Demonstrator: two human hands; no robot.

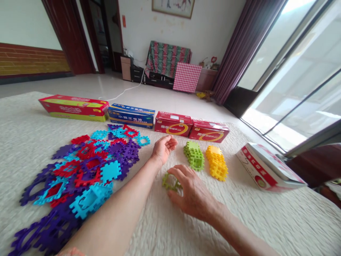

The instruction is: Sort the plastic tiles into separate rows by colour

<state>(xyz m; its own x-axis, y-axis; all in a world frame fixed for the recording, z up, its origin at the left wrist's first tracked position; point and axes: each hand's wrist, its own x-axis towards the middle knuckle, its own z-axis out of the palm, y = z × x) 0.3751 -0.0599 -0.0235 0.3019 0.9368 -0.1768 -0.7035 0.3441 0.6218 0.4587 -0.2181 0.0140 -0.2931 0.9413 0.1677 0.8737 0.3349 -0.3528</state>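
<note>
Right hand (190, 190): taken as clock centre, 12 pointing away from the body. Arched low over the quilted cover (149, 220), grip spread about as wide as one piece. Cannot tell, through blur, whether pressing firmly or barely touching.
Loose green piece (165, 181): at 10 o'clock, between thumb and fingers, partly hidden. On the cover or just above; cannot tell which. Could twist or drop if pinched at one edge only; could snag by its notches on the quilting.
Left hand (162, 147): at 11 o'clock, fingers loosely curled, grip half-wide, nothing visible inside. Could bump the right if swung toward 5 o'clock, given the closeness.
Left forearm (130, 199): at 9 o'clock, alongside the mixed pile (110, 172). Could drag edge pieces along if swept toward 9, for lack of clearance.
Green stack (194, 151): at 12 o'clock, slanted. Could slump if nudged by knuckles, owing to unsupported sides.
Yellow stack (217, 163): at 1 o'clock, near the green. Could be knocked in any such slump because of the narrow gap.
Red boxes (173, 124): near 12 o'clock, beyond both stacks. Judged low risk.
</note>
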